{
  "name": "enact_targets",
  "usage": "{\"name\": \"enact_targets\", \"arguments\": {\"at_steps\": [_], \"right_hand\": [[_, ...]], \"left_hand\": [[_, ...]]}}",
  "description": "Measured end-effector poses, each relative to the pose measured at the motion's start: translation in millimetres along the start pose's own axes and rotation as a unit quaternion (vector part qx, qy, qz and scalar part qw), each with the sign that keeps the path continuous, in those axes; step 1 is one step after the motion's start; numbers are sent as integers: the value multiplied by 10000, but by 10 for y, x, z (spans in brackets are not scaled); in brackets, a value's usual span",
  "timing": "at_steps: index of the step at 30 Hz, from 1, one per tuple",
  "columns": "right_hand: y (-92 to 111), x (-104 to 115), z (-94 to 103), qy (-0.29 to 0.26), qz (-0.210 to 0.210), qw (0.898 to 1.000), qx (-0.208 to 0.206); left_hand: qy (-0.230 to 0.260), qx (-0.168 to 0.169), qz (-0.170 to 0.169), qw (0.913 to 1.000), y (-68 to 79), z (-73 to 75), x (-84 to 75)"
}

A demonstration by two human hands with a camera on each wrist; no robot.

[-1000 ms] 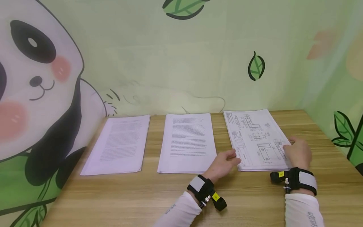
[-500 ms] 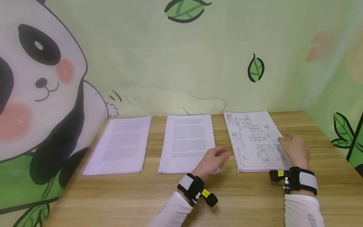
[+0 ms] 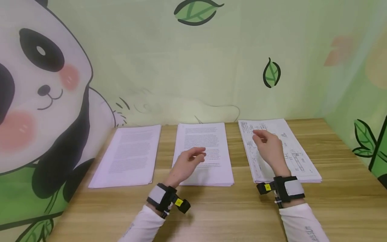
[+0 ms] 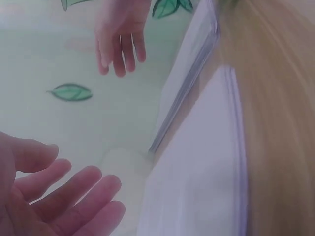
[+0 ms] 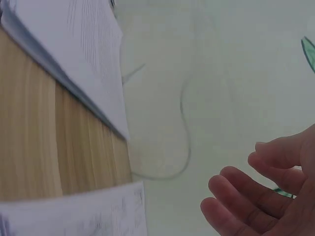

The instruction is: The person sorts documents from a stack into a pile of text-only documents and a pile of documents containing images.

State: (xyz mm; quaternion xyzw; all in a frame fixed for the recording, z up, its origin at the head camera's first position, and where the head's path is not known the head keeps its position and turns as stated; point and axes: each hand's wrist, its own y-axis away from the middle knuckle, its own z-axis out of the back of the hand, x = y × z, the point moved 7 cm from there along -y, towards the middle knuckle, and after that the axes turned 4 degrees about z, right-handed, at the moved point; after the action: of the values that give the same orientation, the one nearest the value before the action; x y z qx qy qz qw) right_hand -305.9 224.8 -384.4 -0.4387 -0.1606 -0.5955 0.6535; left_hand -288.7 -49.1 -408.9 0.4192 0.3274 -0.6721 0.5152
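Three paper stacks lie in a row on the wooden table. My left hand hovers over the middle stack of printed text, fingers relaxed and holding nothing. In the left wrist view its fingers are spread apart, away from the sheets. My right hand is raised over the right stack, whose top sheet carries technical drawings, and it partly hides them. Loosely bent fingers with nothing in them show in the right wrist view. The left stack, also printed with text, has no hand near it.
Behind the table stands a pale green wall painted with leaves and a large panda. A side wall bounds the table on the right. Strips of bare wood separate the stacks.
Both hands have moved left: the left from the right stack's near left corner to above the middle stack, the right from that stack's right edge to above its drawings. The stacks stay in place.
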Motion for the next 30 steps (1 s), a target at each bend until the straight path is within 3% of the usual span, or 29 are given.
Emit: {"name": "enact_targets", "arguments": {"at_steps": [5, 12, 16, 23, 30], "right_hand": [[38, 296, -216, -549, 352, 9976, 222], [113, 567, -490, -981, 484, 9934, 341], [154, 710, -731, -1261, 482, 9898, 462], [275, 955, -1254, -1539, 552, 9832, 806], [370, 1171, -1719, -1795, 469, 9721, 1436]], "left_hand": [[-157, -392, 236, 9988, 114, 474, 85], [-918, -679, -5, 9935, 222, 1010, 149], [-1168, -892, 149, 9890, 268, 1286, 249], [-1502, -1041, 505, 9819, 336, 1638, 583], [-2425, -1132, 948, 9588, 457, 1947, 889]]}}
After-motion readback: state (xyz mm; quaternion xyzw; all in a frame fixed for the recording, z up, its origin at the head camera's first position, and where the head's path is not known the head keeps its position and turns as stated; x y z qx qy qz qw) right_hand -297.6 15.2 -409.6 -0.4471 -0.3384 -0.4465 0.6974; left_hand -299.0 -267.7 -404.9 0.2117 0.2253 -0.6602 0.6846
